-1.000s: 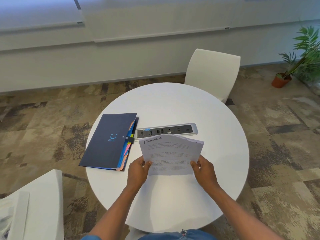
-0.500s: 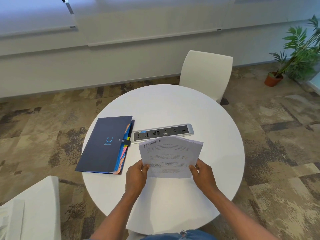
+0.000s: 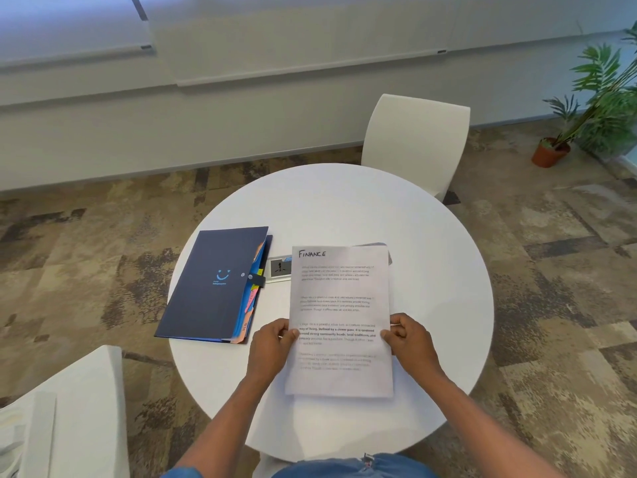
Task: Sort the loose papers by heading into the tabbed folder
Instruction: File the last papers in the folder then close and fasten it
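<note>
A stack of white papers (image 3: 339, 305), the top sheet headed "FINANCE" in handwriting, is held upright over the round white table (image 3: 431, 270). My left hand (image 3: 270, 346) pinches its left edge and my right hand (image 3: 412, 341) pinches its right edge, thumbs on the front. The dark blue tabbed folder (image 3: 213, 284) lies closed on the table to the left of the papers, with coloured tabs showing along its right side and a strap closure across them.
A silver power socket panel (image 3: 279, 269) is set into the table, mostly hidden behind the papers. A white chair (image 3: 413, 143) stands at the far side, another white seat (image 3: 79, 408) at the near left, and a potted plant (image 3: 586, 108) at the right.
The papers have been raised and straightened from a bent, tilted hold to a flat upright one, now covering most of the socket panel. Both hands kept their grip on the edges.
</note>
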Motion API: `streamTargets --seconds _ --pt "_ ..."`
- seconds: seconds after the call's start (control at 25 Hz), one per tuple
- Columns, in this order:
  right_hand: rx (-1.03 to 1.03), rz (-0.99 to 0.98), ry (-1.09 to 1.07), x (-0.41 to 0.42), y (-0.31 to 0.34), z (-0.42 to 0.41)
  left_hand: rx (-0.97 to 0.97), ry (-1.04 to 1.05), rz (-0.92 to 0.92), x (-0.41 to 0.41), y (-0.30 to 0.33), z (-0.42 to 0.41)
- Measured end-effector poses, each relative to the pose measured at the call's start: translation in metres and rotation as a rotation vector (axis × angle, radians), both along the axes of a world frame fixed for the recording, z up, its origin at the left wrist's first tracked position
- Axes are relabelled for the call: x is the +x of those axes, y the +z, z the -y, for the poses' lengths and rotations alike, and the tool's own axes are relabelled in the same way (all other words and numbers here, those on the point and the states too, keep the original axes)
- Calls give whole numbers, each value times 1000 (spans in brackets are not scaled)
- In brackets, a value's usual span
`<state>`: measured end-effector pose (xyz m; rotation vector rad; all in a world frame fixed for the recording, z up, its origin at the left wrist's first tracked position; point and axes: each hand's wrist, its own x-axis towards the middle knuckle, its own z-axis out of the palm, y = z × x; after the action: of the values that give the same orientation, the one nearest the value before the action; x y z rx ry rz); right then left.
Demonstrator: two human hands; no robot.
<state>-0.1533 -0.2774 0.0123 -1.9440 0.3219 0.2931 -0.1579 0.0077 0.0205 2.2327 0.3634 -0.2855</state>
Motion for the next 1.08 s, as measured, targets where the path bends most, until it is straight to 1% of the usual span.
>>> streamTargets --seconds 0.08,0.2,0.32,0.36,0.4,0.52,0.6,0.68,0.76,0.84,0.96,1.08 --pt "97 -78 -1 0 -3 -1 -80 4 -66 1 -7 -10" --pt "233 -170 1 -1 -2 -7 -208 37 -112 0 -12 -24" --pt "293 -222 -3 0 -5 -12 -246 38 -145 2 -9 -32" --pt "297 -229 -12 1 -6 -14 -194 58 -117 4 -8 -36" --pt "292 -234 -20 1 -7 -15 -93 96 -75 7 -6 -40" --pt "275 -246 -67 6 -13 -21 268 218 0 27 -6 -63" --pt "276 -243 -93 4 -10 -24 427 223 -23 40 -4 -73" --pt "281 -253 -125 9 -13 -32 548 182 -103 60 -8 -86" --pt "284 -261 -147 10 -14 -40 614 145 -156 76 -14 -93" --pt "287 -264 -173 12 -16 -46 652 93 -160 89 -23 -96" --pt "280 -265 -209 15 -22 -51 682 28 -174 104 -29 -95" --pt "278 -270 -247 14 -28 -54 700 -32 -222 112 -21 -92"
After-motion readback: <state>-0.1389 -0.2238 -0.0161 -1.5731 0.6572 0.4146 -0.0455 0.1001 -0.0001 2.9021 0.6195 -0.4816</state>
